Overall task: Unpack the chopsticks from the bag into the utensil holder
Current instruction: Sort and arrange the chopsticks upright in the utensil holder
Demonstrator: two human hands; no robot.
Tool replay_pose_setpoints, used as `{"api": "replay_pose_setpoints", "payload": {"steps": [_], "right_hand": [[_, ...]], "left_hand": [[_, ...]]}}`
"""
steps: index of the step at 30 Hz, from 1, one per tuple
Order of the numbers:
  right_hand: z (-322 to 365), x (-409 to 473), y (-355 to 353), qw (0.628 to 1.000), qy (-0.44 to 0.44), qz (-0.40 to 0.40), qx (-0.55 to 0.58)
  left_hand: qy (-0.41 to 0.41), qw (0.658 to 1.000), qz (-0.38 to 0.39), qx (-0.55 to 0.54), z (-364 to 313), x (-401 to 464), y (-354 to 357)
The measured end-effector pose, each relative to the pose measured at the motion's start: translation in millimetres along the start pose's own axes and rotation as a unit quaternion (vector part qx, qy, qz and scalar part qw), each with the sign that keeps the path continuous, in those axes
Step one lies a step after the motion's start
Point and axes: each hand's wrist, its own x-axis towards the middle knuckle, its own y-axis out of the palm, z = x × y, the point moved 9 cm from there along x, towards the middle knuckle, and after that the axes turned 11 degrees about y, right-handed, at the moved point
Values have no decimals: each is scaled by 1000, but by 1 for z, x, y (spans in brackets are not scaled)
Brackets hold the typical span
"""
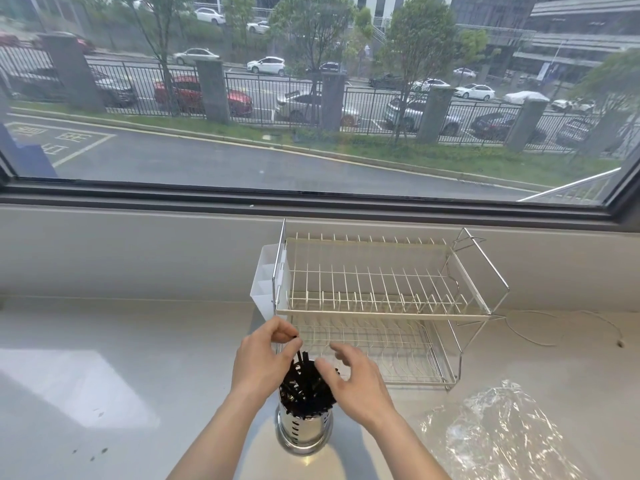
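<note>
On the counter [145, 341], the black chopsticks [304, 386] stand in the steel utensil holder [304, 431], the clear bag [502, 434] lying to its right. The left hand [263, 358] pinches one chopstick's top; the right hand [356, 382] hovers above with fingers loosely spread. Behind them stands a wire dish rack [381, 299].

Two-tier wire dish rack [381, 306], white side caddy [265, 285], pale countertop [121, 341], window [311, 98]

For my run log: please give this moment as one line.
left hand pinches chopsticks | right hand open | utensil holder full | bag aside
</note>
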Motion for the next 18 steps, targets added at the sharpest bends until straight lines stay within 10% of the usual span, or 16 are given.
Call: {"api": "replay_pose_setpoints", "payload": {"steps": [11, 18], "right_hand": [[-9, 4, -30, 962, 97, -28, 255], [-9, 6, -48, 837, 107, -22, 536]], "left_hand": [[20, 952, -216, -218, -29, 26, -63], [-70, 936, -178, -294, 4, 9, -41]]}}
